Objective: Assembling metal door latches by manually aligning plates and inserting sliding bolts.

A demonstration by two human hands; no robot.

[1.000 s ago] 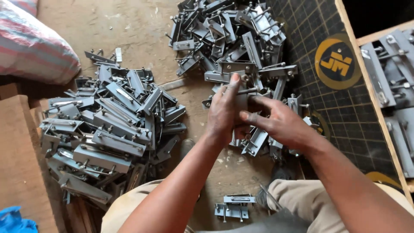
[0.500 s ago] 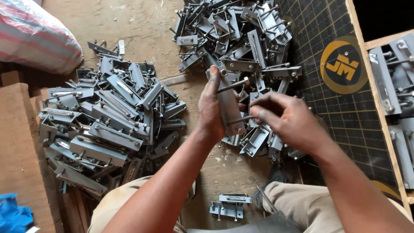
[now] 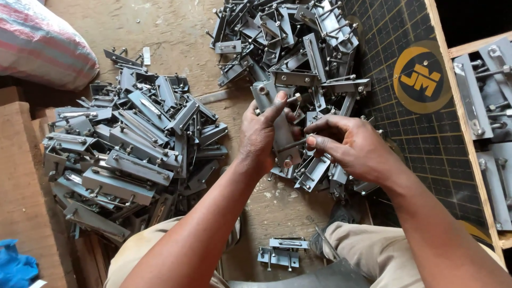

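There is one view only, from a camera worn on the person's head, so nothing is shared with a second angle. It looks almost straight down past the person's own forearms, which enter from the bottom edge, to the left hand [image 3: 262, 134] and right hand [image 3: 349, 150] at the middle of the frame. It sits close: the hands fill the centre and the knees show at the bottom. The dusty floor [image 3: 176, 37] runs away toward the top. A heap of grey metal brackets [image 3: 128, 149] lies on the left side, a black grid mat [image 3: 405, 138] on the right.
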